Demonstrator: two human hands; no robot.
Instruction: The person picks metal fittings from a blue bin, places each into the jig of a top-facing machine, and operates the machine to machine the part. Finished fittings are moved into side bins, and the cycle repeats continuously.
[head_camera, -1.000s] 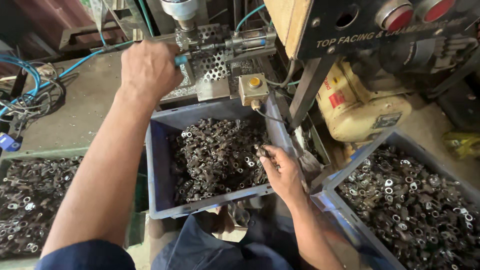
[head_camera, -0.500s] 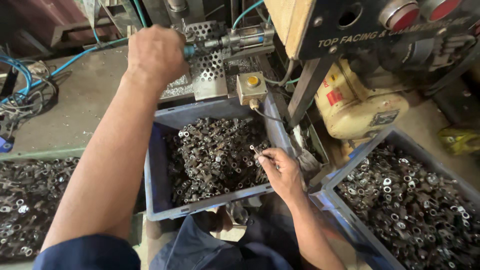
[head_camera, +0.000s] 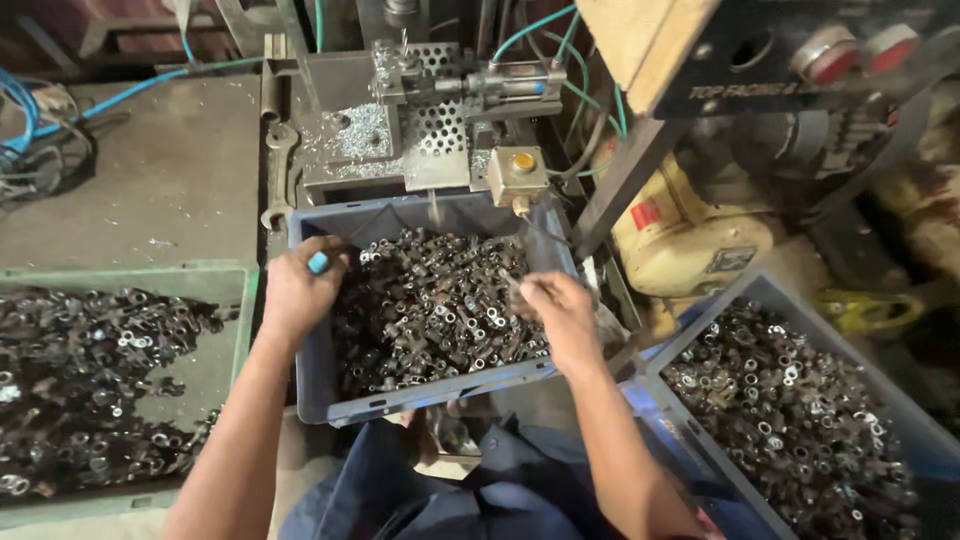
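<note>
A blue-grey plastic bin (head_camera: 420, 395) in front of me is full of small dark metal parts (head_camera: 430, 300). My left hand (head_camera: 298, 288) lies over the bin's left wall with its fingers curled at the edge of the pile. A blue cap covers one fingertip. I cannot see whether this hand holds a part. My right hand (head_camera: 556, 312) is at the bin's right side, with its fingertips pinched on a small metal part just above the pile.
Behind the bin stands a small machine (head_camera: 430, 110) with a perforated plate, an air cylinder and a yellow-buttoned box (head_camera: 517, 170). A wrench (head_camera: 277, 170) lies to its left. A green tray (head_camera: 120, 272) at left and another bin (head_camera: 700, 325) at right hold similar parts. A yellow motor (head_camera: 690, 240) sits at right.
My left hand has come down from the machine's fixture to the bin's left edge. My right hand has stayed over the bin's right side.
</note>
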